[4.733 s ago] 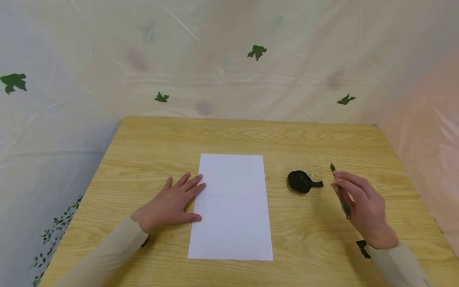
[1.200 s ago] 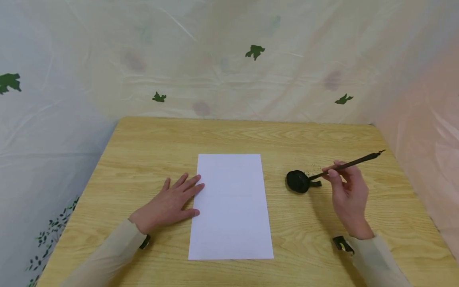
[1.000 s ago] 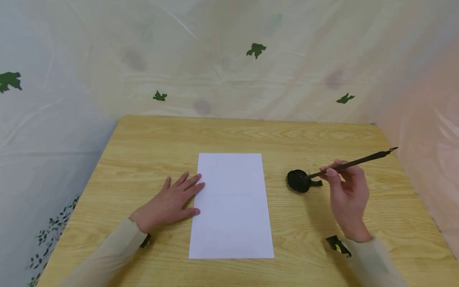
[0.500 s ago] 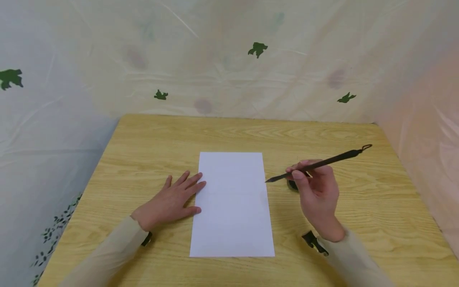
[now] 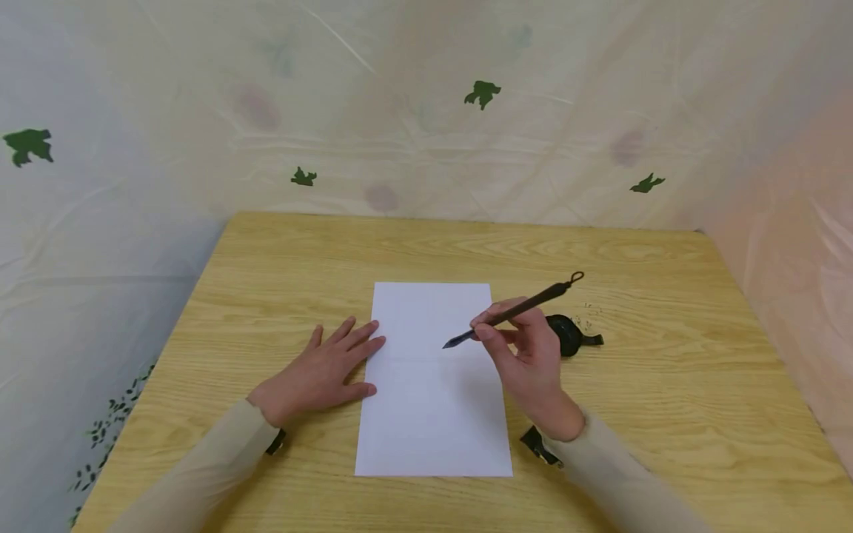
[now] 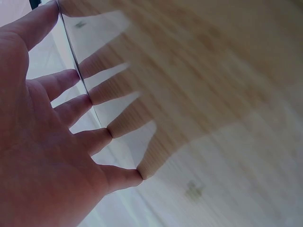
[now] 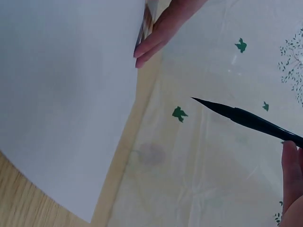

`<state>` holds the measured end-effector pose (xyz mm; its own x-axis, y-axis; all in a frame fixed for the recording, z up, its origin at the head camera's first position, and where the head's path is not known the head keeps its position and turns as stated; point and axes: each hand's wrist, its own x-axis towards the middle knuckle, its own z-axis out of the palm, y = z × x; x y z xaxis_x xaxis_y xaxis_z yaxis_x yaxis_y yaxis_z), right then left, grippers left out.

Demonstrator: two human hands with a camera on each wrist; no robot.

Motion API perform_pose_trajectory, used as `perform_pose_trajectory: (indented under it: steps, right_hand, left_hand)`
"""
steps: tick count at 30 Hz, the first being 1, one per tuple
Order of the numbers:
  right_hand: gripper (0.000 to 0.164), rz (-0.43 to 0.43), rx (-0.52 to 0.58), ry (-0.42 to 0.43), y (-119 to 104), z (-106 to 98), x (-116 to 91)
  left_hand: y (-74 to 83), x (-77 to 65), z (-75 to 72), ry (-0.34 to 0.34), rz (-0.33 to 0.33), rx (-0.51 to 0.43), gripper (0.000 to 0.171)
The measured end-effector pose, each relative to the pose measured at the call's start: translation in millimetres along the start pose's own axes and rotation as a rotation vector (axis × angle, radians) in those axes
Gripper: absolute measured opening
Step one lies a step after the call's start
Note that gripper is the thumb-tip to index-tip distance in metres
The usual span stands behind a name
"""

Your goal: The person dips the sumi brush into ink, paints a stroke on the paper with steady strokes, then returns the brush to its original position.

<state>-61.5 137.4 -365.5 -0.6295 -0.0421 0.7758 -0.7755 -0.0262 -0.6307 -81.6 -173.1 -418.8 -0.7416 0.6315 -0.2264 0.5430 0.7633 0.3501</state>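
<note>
1. Left hand (image 5: 313, 377): fingers spread straight, tips on the paper (image 5: 426, 422).
2. Brush (image 5: 526, 305) (loop-tailed): tip left of the right fingers, above the paper.
3. Right hand (image 5: 533, 363): thumb and fingertips pinch the brush.
4. Dish (image 5: 568, 337): just right of those fingers.

The right fingers (image 5: 533, 320) hide part of the black dish (image 5: 568, 337); the right wrist view crops the brush (image 7: 258, 121); the left wrist view's worktop (image 6: 208, 90) is blurred.

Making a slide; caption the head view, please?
Right hand holds a brush over white paper; left hand touches its edge.
</note>
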Motion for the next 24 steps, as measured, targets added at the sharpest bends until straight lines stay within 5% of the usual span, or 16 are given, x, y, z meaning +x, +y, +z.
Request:
perform_pose_trajectory:
  steps: [24]
  right_hand:
    - [0.028, 0.113, -0.109, -0.113, 11, 51, -13]
  left_hand:
    - [-0.4, 2.9, 2.7, -0.002, -0.033, 0.019, 0.079]
